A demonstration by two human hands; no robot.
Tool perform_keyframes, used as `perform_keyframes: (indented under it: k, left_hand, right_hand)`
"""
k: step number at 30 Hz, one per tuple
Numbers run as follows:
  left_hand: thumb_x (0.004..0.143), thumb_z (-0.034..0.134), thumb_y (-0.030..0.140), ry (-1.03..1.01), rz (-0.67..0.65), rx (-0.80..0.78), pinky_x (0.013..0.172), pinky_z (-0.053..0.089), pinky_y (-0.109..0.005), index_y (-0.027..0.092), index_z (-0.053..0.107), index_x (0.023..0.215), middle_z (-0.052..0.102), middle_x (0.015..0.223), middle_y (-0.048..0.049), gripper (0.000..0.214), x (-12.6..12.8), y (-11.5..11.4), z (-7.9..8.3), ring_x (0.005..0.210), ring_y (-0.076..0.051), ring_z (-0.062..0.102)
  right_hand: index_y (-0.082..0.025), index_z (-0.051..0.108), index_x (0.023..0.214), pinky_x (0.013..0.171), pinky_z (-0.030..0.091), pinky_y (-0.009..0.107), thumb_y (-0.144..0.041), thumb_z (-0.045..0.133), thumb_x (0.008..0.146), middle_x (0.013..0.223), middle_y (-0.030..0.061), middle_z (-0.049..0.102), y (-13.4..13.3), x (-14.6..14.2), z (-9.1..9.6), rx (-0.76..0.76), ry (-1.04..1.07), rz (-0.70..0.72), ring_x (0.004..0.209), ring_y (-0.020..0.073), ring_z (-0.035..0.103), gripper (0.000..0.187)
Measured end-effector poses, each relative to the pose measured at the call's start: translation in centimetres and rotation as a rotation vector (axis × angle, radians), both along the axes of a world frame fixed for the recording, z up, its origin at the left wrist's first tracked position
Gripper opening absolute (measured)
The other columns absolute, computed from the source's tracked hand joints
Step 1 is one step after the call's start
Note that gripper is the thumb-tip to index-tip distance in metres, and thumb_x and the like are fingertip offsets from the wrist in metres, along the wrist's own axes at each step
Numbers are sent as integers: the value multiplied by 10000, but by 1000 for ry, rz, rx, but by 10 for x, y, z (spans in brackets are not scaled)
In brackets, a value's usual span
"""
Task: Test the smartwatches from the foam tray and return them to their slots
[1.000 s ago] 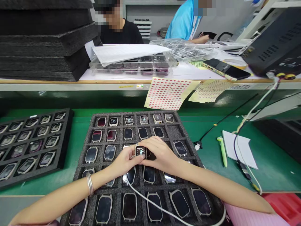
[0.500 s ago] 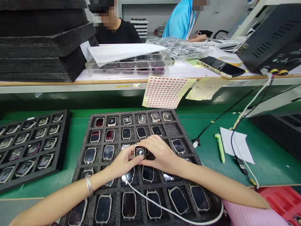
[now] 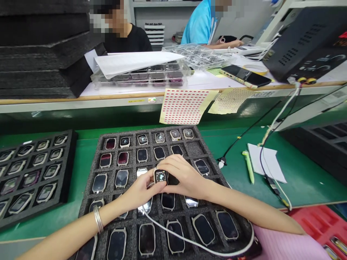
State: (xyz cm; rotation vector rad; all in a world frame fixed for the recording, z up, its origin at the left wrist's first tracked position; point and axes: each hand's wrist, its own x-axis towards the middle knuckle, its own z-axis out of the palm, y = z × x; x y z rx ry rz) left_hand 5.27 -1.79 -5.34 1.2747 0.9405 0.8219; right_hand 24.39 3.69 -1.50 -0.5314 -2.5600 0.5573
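Observation:
Both of my hands close around one smartwatch body (image 3: 161, 176) above the middle of a black foam tray (image 3: 197, 147). Its lit screen faces up and shows a dial. My left hand (image 3: 145, 186) pinches its left side, with the thumb along the lower edge. From the other side, my right hand (image 3: 184, 177) grips it, fingers arched over the top. A white cable (image 3: 187, 239) runs from beneath my left hand across the tray to the right; its end is hidden. Other strapless watches, such as a dark one (image 3: 147, 239), lie in the tray's compartments.
A second foam tray of watches (image 3: 71, 151) lies left. Stacked black foam (image 3: 43, 61) stands on the shelf beside clear plastic trays (image 3: 141, 77) and a phone (image 3: 245, 76). A green pen (image 3: 248, 168), white paper (image 3: 267, 162) and cables lie right. Two people sit beyond the shelf.
The camera view has shifted slightly, so the scene sits a little further left. Both hands keep hold of the same watch, and its screen stays lit.

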Motion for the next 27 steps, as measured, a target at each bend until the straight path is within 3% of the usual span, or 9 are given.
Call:
perform_keyframes:
  k: [2, 4, 7, 11, 15, 19, 24, 27]
  left_hand:
    - [811, 646, 342, -21, -26, -32, 838, 437, -324, 183, 557, 1073, 614, 928, -31, 319, 0, -1, 1, 907, -205, 558]
    - [808, 652, 343, -40, -44, -61, 881, 418, -333, 186, 545, 1052, 606, 907, -25, 309, -1, -2, 2, 915, -200, 558]
    - [828, 628, 355, -41, -68, -92, 880, 411, -323, 188, 534, 1020, 596, 900, -21, 271, -2, -3, 3, 911, -186, 557]
    - [816, 646, 367, 1, -89, -114, 833, 422, -289, 196, 544, 1003, 611, 904, -23, 273, 0, -5, 3, 902, -177, 559]
    - [786, 671, 408, -2, -33, -133, 813, 451, -292, 200, 576, 1037, 645, 897, -38, 340, 3, -11, -2, 910, -202, 581]
    - [728, 709, 463, 1, 93, -174, 834, 482, -312, 217, 616, 1042, 686, 900, -43, 410, 5, -16, -10, 935, -243, 612]
    - [682, 735, 499, 54, 129, -164, 845, 502, -321, 223, 650, 984, 709, 859, -34, 417, 5, -15, -8, 895, -253, 641]
    - [712, 728, 467, 12, 88, -170, 850, 502, -325, 204, 631, 1008, 706, 896, -49, 408, 4, -11, -3, 889, -238, 643]
  right_hand:
    - [-168, 543, 1172, 925, 421, 402, -389, 699, 830, 1191, 124, 526, 13, 16, 7, -27, -33, -24, 1105, 257, 487, 436]
    - [-189, 545, 1194, 942, 420, 410, -395, 700, 826, 1200, 122, 503, 32, 41, 10, 3, -95, -150, 1131, 268, 468, 449]
    - [-151, 562, 1170, 870, 451, 443, -398, 677, 841, 1084, 131, 552, 59, 83, 5, 91, -228, -355, 1013, 288, 518, 428]
    - [-103, 567, 1187, 786, 468, 435, -338, 677, 847, 1051, 161, 604, 68, 113, 3, 133, -352, -350, 946, 307, 548, 427]
    - [-106, 542, 1222, 811, 427, 442, -333, 651, 873, 1149, 184, 583, 55, 95, 20, 211, -453, -326, 1039, 324, 516, 431]
    - [-208, 603, 1108, 807, 432, 330, -264, 666, 867, 1055, 59, 636, 56, 56, 22, 208, -563, -157, 994, 221, 566, 255]
    - [-134, 625, 1012, 728, 459, 345, -242, 742, 789, 955, 81, 639, 71, 38, 10, 167, -588, -114, 898, 257, 601, 274]
    - [-92, 585, 1102, 778, 471, 353, -292, 743, 790, 997, 110, 605, 68, 39, 17, 153, -507, -134, 925, 256, 589, 403]
